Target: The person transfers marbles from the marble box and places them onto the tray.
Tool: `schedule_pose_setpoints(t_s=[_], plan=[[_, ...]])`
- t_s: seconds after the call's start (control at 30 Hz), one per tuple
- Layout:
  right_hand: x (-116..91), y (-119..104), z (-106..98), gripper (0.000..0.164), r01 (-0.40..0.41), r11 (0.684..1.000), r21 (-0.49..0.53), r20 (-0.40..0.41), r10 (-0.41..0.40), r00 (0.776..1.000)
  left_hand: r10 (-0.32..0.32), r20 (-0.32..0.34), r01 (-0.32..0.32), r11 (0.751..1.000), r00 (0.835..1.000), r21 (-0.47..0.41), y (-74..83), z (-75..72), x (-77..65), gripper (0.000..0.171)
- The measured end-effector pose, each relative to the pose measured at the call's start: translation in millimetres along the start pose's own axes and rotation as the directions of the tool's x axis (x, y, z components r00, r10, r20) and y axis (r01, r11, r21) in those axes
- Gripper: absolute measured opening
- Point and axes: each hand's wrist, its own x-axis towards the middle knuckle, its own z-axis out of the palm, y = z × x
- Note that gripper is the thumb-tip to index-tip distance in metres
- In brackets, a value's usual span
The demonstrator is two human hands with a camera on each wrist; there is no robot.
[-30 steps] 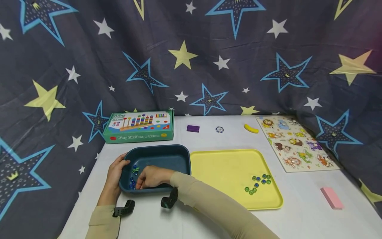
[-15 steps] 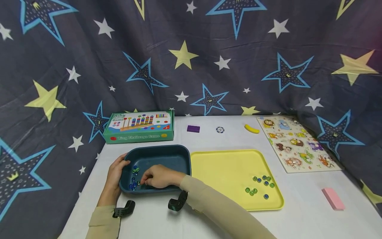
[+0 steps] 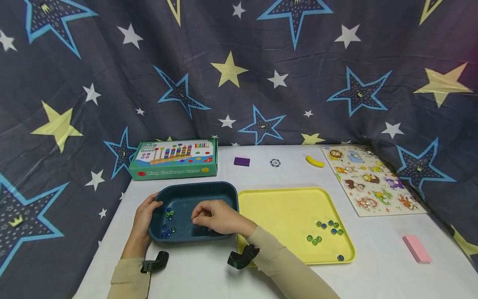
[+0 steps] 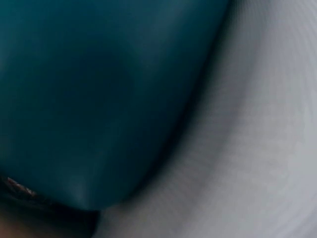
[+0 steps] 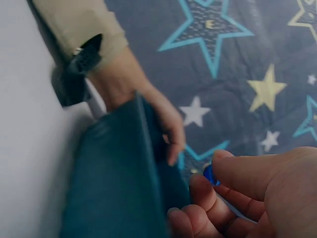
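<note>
My left hand point(image 3: 143, 218) grips the left end of a dark teal bin point(image 3: 209, 189), fingers over its rim. In the right wrist view, a blue glass marble point(image 5: 210, 173) is pinched between the thumb and fingertips of my right hand point(image 5: 247, 198). The head view has that right hand above the bin's right half, where the marble is hidden. Several blue and green marbles point(image 3: 169, 213) lie in two loose groups at the bin's left end. The left wrist view is blurred and mostly filled by the bin's outer wall point(image 4: 99, 99).
Touching the bin's right side, a yellow tray point(image 3: 276, 207) bears several green and blue marbles point(image 3: 335, 231) toward its right. Behind stand a ring game box point(image 3: 173, 160), a purple block point(image 3: 242, 161), a poker chip point(image 3: 275, 162) and a toy banana point(image 3: 315, 161). An animal puzzle board point(image 3: 369, 178) and pink block point(image 3: 416, 248) lie right.
My right hand has lifted from the marbles at the bin's left end and moved right. On the tray, a blue marble has rolled toward the front right corner. The left hand stays put.
</note>
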Motion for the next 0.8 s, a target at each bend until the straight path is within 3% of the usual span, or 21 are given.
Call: schedule_pose_setpoints(t_s=[0.3,0.53,0.8], plan=[[-23,5,-33,0.01,-0.007,0.998,0.063,-0.156,0.017,0.988,-0.005,0.008,0.005,1.0,1.0,-0.011,0.1,1.2,-0.5,0.042],[-38,11,-56,0.011,-0.055,0.996,0.07,-0.278,0.073,0.958,-0.003,0.005,0.003,1.0,1.0,0.002,-0.3,1.7,-0.2,0.042],[-51,-2,-79,0.016,-0.087,0.987,0.132,-0.337,0.127,0.933,0.004,0.004,-0.004,1.0,1.0,0.005,-1.1,0.5,-0.4,0.042]])
